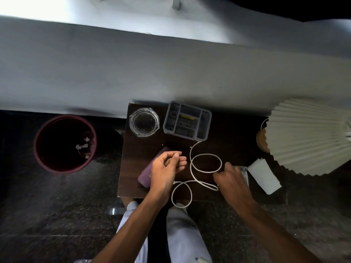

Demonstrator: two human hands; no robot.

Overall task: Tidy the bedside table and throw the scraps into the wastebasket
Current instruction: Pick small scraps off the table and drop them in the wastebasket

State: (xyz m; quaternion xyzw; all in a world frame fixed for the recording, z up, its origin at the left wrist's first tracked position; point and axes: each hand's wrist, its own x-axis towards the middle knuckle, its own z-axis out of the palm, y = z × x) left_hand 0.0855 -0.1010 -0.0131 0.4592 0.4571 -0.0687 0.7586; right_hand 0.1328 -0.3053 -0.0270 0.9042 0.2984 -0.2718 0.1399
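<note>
We have one view only, from a wide-angle camera worn on the head. It looks steeply down and forward, from close above the dark bedside table (228,133). The wastebasket (65,142) lies at left, the pleated lamp shade (307,137) at right, the pale wall (171,69) far, our own legs (182,234) near.

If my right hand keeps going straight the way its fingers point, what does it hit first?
Probably the white cable: the right hand points up and left across the table, and the cable's big loop lies just ahead of its fingers. Height above the table is unclear, so it might pass over.
</note>
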